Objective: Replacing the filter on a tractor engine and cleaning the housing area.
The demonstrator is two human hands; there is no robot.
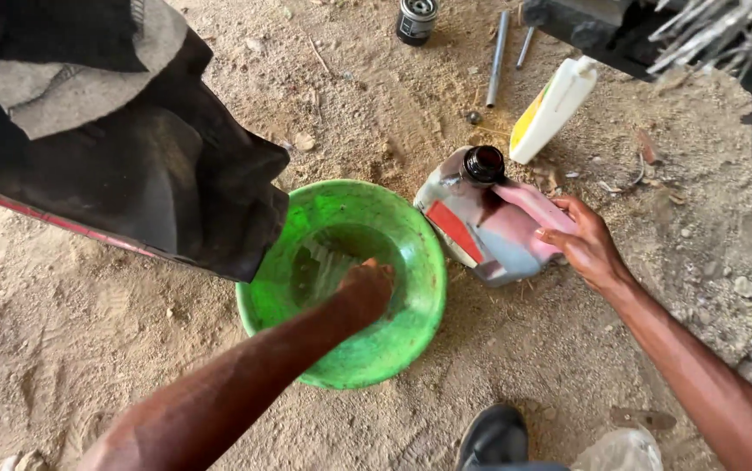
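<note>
Green basin (411,331) holds left hand (365,292), fingers hidden; right hand (585,244) fingers grip jug (481,227).

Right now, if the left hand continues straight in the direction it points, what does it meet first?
The left hand points down into the green basin, so it would probably meet the basin's wet bottom first; depth is hard to judge.
</note>
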